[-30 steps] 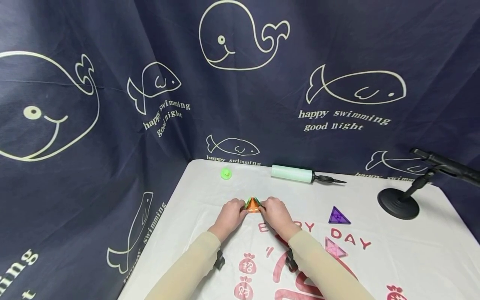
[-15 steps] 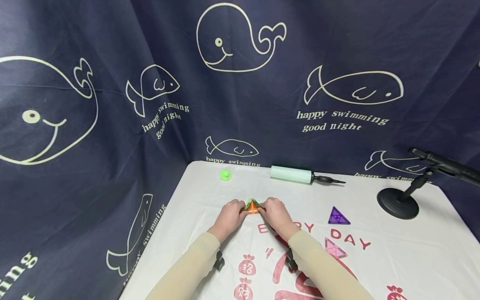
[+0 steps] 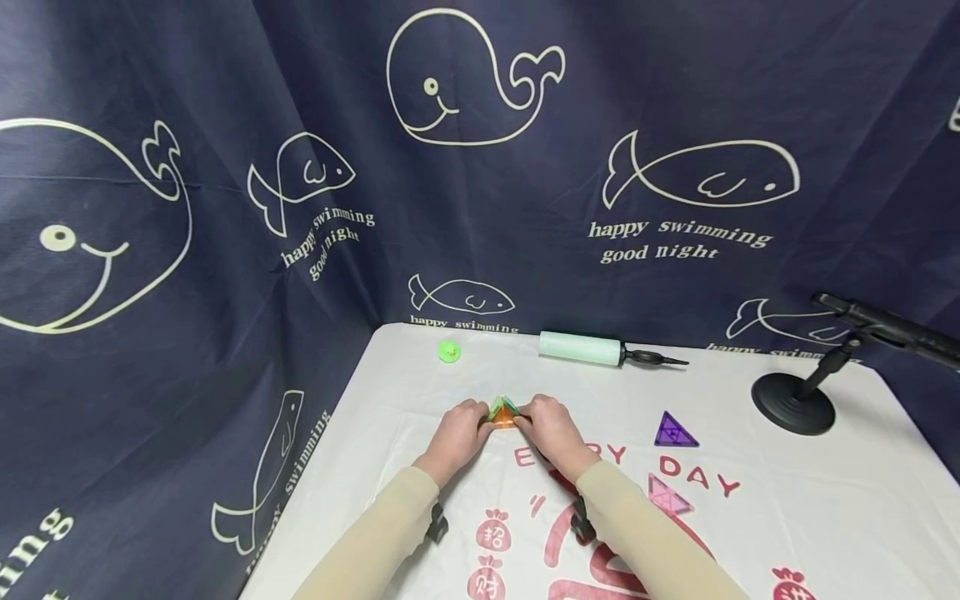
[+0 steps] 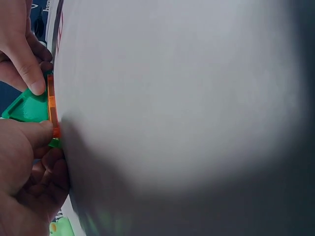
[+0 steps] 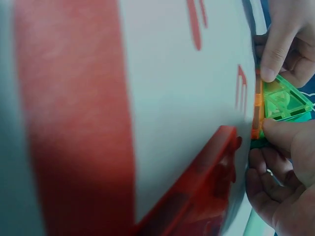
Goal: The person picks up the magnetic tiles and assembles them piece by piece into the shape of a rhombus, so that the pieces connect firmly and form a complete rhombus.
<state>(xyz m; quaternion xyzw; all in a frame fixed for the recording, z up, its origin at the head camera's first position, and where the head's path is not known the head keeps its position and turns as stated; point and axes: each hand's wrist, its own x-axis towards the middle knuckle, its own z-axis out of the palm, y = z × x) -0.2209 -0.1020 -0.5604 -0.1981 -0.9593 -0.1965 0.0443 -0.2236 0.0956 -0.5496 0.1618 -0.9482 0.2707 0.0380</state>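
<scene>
Both hands meet at a small peaked structure of translucent triangular magnetic tiles on the table. An orange tile faces me, with a light green tile and a darker green tile leaning up on its sides. My left hand pinches the left side, its thumb on the orange tile's edge in the left wrist view. My right hand pinches the right side, thumb likewise at the orange edge in the right wrist view. Fingers hide the structure's lower corners.
Right of my hands lie a purple triangular tile and a pink one. A red see-through piece looms in the right wrist view. Behind are a mint hand pump and a round green toy. A black stand stands right.
The orange tile's visible face looks lower and the green tiles' tops have drawn slightly nearer. Both hands keep their grip almost in place; the head view has shifted slightly.
</scene>
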